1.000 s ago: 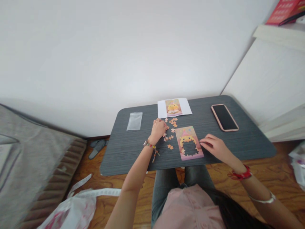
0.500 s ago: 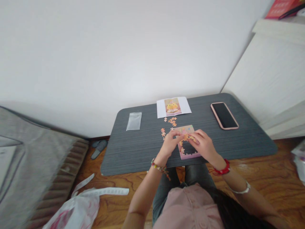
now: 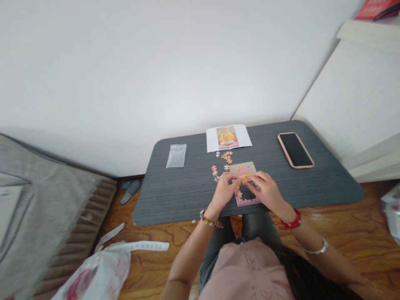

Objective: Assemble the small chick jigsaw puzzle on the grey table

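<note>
A pink-bordered rectangular jigsaw (image 3: 248, 203), its centre partly unfilled, lies flat on the dark grey streaked table (image 3: 178, 196); the left hand (image 3: 225, 187) and right hand (image 3: 266, 188) are close together over its upper middle, fingers bent inward, whether gripping a piece I cannot tell; small orange knobbed loose pieces (image 3: 214, 168) lie leftward and beyond it, a white creased paper sheet (image 3: 212, 141) farther behind

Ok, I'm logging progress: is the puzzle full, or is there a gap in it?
The puzzle has a gap: dark tabletop shows inside its lower border, and loose pieces lie nearby.
</note>
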Action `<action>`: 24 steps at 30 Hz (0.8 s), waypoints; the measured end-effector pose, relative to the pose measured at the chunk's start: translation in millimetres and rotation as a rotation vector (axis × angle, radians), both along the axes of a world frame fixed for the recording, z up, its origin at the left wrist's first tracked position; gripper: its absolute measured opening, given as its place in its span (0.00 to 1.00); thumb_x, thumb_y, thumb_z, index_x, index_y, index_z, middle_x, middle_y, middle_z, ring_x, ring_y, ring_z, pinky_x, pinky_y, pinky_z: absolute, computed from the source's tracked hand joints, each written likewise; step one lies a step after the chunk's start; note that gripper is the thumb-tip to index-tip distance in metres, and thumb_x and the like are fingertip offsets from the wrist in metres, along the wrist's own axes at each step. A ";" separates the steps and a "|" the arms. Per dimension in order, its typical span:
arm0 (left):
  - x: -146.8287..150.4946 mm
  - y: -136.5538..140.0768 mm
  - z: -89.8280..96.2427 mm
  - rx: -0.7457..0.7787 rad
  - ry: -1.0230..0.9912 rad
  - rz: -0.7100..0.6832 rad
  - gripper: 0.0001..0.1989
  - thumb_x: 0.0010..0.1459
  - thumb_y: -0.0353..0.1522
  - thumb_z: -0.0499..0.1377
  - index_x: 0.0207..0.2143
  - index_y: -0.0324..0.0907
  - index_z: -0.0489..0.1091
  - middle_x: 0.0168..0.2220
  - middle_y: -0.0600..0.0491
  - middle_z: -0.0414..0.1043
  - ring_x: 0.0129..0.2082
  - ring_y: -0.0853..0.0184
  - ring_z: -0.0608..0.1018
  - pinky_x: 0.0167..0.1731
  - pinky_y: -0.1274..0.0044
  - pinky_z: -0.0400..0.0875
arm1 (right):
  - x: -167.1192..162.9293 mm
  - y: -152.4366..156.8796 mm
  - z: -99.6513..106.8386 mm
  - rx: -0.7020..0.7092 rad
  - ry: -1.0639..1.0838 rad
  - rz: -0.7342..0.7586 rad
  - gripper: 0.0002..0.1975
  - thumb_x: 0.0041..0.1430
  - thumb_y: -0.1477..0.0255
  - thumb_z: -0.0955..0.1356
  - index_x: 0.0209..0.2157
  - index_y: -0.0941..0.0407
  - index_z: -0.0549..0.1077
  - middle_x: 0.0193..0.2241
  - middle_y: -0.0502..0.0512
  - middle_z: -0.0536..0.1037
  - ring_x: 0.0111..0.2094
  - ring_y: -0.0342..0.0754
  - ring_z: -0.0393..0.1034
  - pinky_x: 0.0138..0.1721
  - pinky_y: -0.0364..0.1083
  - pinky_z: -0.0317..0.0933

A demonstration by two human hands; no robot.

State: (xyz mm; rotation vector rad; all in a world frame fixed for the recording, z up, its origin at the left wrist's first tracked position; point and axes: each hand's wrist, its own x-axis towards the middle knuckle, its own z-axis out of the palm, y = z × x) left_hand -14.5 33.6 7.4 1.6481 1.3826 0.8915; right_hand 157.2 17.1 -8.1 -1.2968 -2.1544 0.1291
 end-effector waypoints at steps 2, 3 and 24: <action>-3.4 -2.2 -2.3 0.069 0.123 0.020 0.04 0.53 0.30 0.57 0.27 0.39 0.71 0.32 0.52 0.67 0.38 0.66 0.71 0.43 0.73 0.65 | 3.0 3.9 -4.5 -0.056 -0.067 0.027 0.11 0.60 0.68 0.61 0.38 0.56 0.73 0.33 0.57 0.72 0.34 0.48 0.66 0.36 0.47 0.60; -5.1 -3.9 -4.3 0.109 0.188 0.036 0.04 0.53 0.29 0.57 0.28 0.40 0.71 0.34 0.51 0.66 0.39 0.66 0.70 0.44 0.72 0.65 | 4.2 5.8 -6.6 -0.087 -0.105 0.044 0.11 0.60 0.68 0.61 0.37 0.55 0.74 0.33 0.57 0.72 0.34 0.48 0.67 0.36 0.47 0.60; -3.0 -18.4 -26.5 0.411 0.666 -0.084 0.07 0.56 0.28 0.54 0.36 0.43 0.71 0.46 0.48 0.62 0.45 0.62 0.65 0.47 0.67 0.64 | -5.4 14.6 -9.0 -0.217 -0.362 0.096 0.09 0.60 0.72 0.62 0.36 0.57 0.73 0.36 0.57 0.74 0.36 0.48 0.68 0.37 0.46 0.58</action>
